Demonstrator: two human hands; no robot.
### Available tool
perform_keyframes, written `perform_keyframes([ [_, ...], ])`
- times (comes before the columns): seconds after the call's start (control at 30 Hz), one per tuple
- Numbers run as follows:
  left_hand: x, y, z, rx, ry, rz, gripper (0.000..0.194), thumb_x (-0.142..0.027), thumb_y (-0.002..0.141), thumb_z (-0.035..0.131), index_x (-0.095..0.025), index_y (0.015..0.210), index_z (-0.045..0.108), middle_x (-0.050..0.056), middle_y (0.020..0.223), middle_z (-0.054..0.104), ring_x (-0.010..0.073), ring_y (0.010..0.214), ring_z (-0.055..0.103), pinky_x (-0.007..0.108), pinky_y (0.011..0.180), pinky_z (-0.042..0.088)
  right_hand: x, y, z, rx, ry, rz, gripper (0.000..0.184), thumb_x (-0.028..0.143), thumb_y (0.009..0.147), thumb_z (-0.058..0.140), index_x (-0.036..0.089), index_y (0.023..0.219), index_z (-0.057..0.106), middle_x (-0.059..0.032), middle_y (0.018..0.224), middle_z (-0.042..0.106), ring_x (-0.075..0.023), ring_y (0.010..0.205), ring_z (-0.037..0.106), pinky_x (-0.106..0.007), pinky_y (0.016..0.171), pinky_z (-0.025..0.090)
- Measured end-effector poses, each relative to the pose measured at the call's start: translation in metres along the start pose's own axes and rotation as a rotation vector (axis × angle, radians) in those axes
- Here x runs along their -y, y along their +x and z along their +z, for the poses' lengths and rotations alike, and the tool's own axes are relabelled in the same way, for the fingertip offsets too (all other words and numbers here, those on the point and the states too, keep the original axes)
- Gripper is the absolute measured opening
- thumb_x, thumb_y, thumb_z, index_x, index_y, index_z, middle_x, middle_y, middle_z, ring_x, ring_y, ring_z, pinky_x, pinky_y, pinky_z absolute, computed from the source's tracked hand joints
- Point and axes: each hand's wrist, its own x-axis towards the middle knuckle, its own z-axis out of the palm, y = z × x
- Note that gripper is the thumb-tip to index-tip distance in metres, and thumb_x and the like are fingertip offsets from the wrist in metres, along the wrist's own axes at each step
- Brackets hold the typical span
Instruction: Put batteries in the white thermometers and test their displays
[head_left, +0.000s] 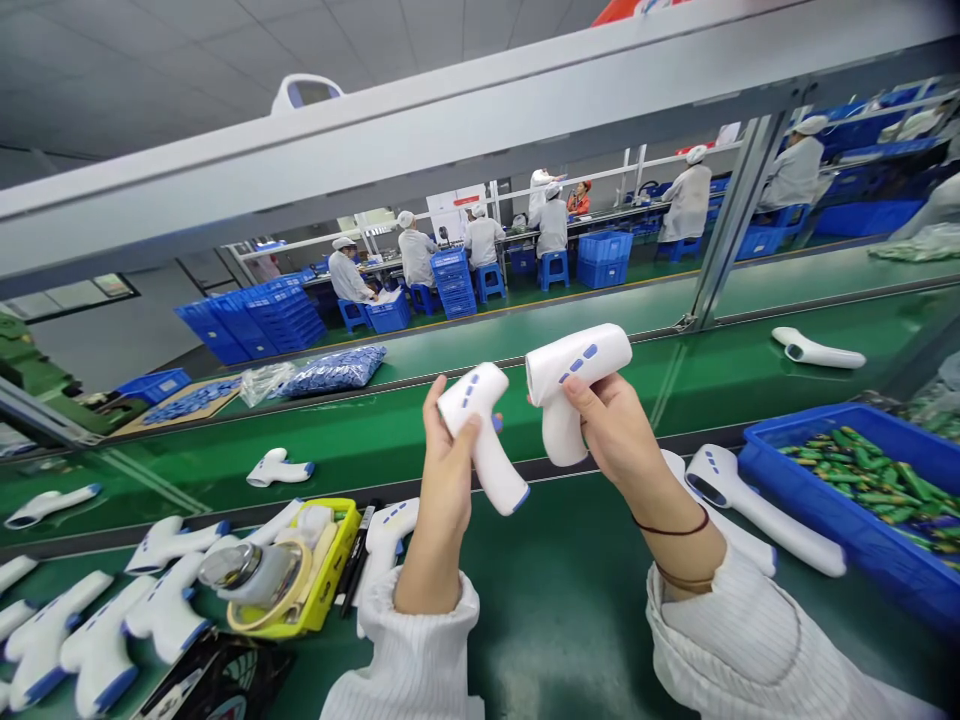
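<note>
My left hand (444, 462) is closed around a white gun-shaped thermometer (480, 425) with blue buttons, held up over the green bench. My right hand (609, 425) grips a second white thermometer (574, 385) by its handle, its head pointing left. The two devices are held side by side, close but apart. Both wrists wear white knit sleeves.
Several more white thermometers (97, 630) lie at the lower left, and others (750, 500) lie to the right. A yellow tray (334, 570) holds tape rolls. A blue bin (862, 520) holds green batteries. Beyond it runs a green conveyor (525, 400), with seated workers in white behind.
</note>
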Motion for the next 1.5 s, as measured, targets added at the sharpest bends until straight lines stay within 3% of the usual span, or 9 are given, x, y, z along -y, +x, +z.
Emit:
perform_keyframes([
  [0.2, 0.012, 0.000, -0.004, -0.058, 0.643, 0.324, 0.057, -0.028, 0.080, 0.074, -0.027, 0.135, 0.057, 0.010, 0.125, 0.061, 0.0257, 0.110, 0.061, 0.036, 0.094, 0.050, 0.007, 0.006, -0.014, -0.096, -0.133, -0.127, 0.047, 0.042, 0.071, 0.084, 0.024, 0.104, 0.056, -0.0025, 0.099, 0.065, -0.0201, 0.092, 0.063, -0.031, 0.080, 0.053],
  [0.37, 0.061, 0.025, -0.028, -0.036, 0.490, -0.135, 0.050, -0.033, 0.069, 0.085, -0.014, 0.111, 0.066, 0.012, 0.096, 0.070, 0.0211, 0.074, 0.067, 0.032, 0.070, 0.055, 0.011, 0.008, -0.022, -0.030, -0.336, -0.211, 0.048, 0.032, 0.070, 0.084, 0.025, 0.106, 0.054, -0.0012, 0.097, 0.058, -0.0181, 0.084, 0.056, -0.028, 0.072, 0.049],
  [0.53, 0.093, 0.043, -0.051, -0.180, 0.395, -0.197, 0.067, -0.038, 0.082, 0.075, -0.009, 0.136, 0.046, 0.023, 0.117, 0.063, 0.0258, 0.104, 0.067, 0.036, 0.086, 0.055, 0.007, 0.009, -0.018, 0.050, -0.265, -0.084, 0.040, 0.041, 0.078, 0.077, 0.024, 0.106, 0.053, -0.0011, 0.093, 0.059, -0.0168, 0.082, 0.055, -0.026, 0.068, 0.046],
  [0.63, 0.076, 0.036, -0.040, -0.111, 0.360, -0.147, 0.065, -0.048, 0.087, 0.067, -0.013, 0.138, 0.048, 0.021, 0.129, 0.058, 0.0264, 0.118, 0.060, 0.038, 0.101, 0.047, 0.007, 0.008, -0.012, 0.034, -0.133, -0.043, 0.042, 0.046, 0.076, 0.078, 0.023, 0.102, 0.055, -0.0002, 0.089, 0.057, -0.0150, 0.080, 0.054, -0.023, 0.066, 0.047],
  [0.83, 0.011, -0.015, 0.010, 0.426, 0.130, 0.076, 0.069, -0.057, 0.089, 0.060, -0.025, 0.147, 0.041, 0.014, 0.126, 0.060, 0.0211, 0.087, 0.068, 0.034, 0.080, 0.058, 0.002, -0.006, 0.007, 0.194, 0.145, 0.162, 0.048, 0.056, 0.077, 0.076, 0.023, 0.103, 0.051, 0.0024, 0.076, 0.051, -0.0109, 0.059, 0.048, -0.018, 0.038, 0.036],
  [0.93, -0.005, -0.032, 0.018, 0.336, 0.205, 0.179, 0.065, -0.042, 0.088, 0.066, -0.029, 0.147, 0.041, 0.012, 0.121, 0.062, 0.0151, 0.068, 0.063, 0.027, 0.061, 0.056, -0.002, -0.014, 0.014, 0.348, 0.203, 0.255, 0.054, 0.064, 0.081, 0.067, 0.026, 0.112, 0.047, 0.0020, 0.074, 0.053, -0.0131, 0.054, 0.050, -0.021, 0.033, 0.037],
  [1.03, -0.009, -0.036, 0.017, 0.243, 0.294, 0.251, 0.058, -0.035, 0.087, 0.070, -0.028, 0.141, 0.051, 0.012, 0.123, 0.061, 0.0187, 0.078, 0.065, 0.026, 0.064, 0.055, -0.003, -0.017, 0.017, 0.399, 0.212, 0.213, 0.049, 0.060, 0.085, 0.064, 0.030, 0.119, 0.044, 0.0011, 0.080, 0.057, -0.0142, 0.058, 0.055, -0.023, 0.043, 0.046],
  [1.17, -0.011, -0.037, 0.020, 0.230, 0.337, 0.251, 0.057, -0.034, 0.088, 0.068, -0.031, 0.143, 0.050, 0.010, 0.128, 0.060, 0.0243, 0.099, 0.065, 0.032, 0.083, 0.055, -0.005, -0.017, 0.018, 0.330, 0.192, 0.146, 0.040, 0.054, 0.090, 0.059, 0.034, 0.120, 0.043, 0.0024, 0.079, 0.054, -0.0133, 0.057, 0.052, -0.024, 0.047, 0.045],
  [1.5, -0.013, -0.045, 0.027, 0.270, 0.421, 0.312, 0.058, -0.034, 0.090, 0.065, -0.033, 0.145, 0.046, 0.006, 0.143, 0.052, 0.0254, 0.113, 0.061, 0.033, 0.093, 0.053, -0.003, -0.017, 0.015, 0.243, 0.257, 0.143, 0.032, 0.042, 0.085, 0.058, 0.030, 0.113, 0.048, 0.0003, 0.089, 0.056, -0.0135, 0.060, 0.051, -0.024, 0.047, 0.041],
])
